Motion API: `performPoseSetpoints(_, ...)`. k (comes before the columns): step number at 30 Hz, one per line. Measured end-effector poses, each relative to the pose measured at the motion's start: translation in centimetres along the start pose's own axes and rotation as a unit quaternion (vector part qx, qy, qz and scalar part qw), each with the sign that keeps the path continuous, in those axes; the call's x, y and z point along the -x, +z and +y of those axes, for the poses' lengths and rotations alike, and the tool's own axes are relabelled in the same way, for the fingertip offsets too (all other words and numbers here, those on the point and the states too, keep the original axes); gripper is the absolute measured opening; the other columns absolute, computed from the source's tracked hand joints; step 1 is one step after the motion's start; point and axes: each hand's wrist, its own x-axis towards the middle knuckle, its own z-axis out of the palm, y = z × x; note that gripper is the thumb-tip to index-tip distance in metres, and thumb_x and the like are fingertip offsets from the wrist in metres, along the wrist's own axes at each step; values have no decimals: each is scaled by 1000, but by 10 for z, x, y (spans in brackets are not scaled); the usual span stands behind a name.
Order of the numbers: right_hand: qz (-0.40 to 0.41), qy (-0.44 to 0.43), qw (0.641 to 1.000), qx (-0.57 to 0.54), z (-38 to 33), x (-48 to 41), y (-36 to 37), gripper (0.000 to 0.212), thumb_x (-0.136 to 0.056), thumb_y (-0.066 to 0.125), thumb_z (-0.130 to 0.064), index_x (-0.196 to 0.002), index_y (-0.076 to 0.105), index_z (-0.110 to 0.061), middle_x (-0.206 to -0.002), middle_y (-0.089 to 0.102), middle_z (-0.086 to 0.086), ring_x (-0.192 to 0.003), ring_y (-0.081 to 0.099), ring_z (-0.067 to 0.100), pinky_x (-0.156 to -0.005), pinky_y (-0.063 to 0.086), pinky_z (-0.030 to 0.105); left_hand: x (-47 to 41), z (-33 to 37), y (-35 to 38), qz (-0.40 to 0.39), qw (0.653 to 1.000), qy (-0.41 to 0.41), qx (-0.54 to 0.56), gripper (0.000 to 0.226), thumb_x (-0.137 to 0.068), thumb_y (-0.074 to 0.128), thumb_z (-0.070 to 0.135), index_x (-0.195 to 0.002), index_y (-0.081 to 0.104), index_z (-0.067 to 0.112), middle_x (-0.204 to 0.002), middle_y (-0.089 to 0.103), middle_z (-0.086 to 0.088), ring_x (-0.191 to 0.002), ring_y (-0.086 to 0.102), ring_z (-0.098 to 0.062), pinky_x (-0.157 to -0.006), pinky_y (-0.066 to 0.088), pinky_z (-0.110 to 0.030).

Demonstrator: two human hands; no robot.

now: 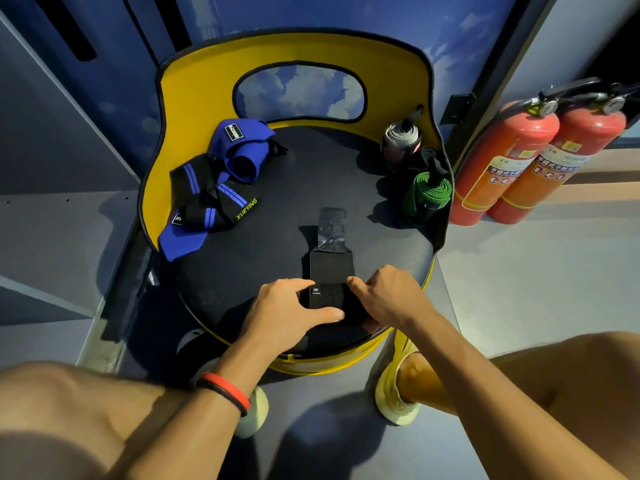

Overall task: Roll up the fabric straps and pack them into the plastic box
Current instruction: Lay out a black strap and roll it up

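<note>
on the round black chair seat (270,244), left hand (284,306) and right hand (388,296) both pinch the near rolled end of a black fabric strap (331,266), best kept tight and square while rolling toward its far end; no plastic box shows.

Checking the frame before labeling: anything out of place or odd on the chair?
No plastic box in view. Blue and black straps lie in a tangled heap on the seat's left, unlike the rolled ones standing at right. Nothing looks damaged.

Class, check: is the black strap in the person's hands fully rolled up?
No: the far end of the black strap lies flat on the seat, beyond the left hand and right hand.
</note>
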Motion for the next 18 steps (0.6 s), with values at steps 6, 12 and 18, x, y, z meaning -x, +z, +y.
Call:
performPoseSetpoints(6, 59, 52, 997, -3, -1, -4, 14, 66, -98, 31, -70, -74, 59, -15, -74, 64, 9, -73, 65, 31, -69, 58, 41, -6, -3, 8, 24, 998, -21, 56, 49, -72, 75, 71, -76, 76, 22, -65, 69, 13, -67, 63, -7, -64, 51, -33)
performPoseSetpoints(12, 195, -93, 967, -136, -6, 3, 18, 31, -100, 55, -50, -100, 60, -19, -97, 61, 1, -88, 60, 22, -77, 53, 41, -23, 0, 13, 56, 995, -62, 57, 85, -72, 63, 84, -63, 50, 0, -56, 56, -12, -56, 53, -24, -52, 35, -32)
performPoseSetpoints(18, 56, -128, 976, -164, 6, 13, 7, 64, -82, 82, -41, -138, 56, -23, -119, 56, -9, -108, 51, 8, -93, 42, 22, -40, 10, 19, 123, 990, -20, 66, 51, -80, 66, 72, -76, 66, 22, -80, 66, 6, -79, 61, -12, -64, 45, -29)
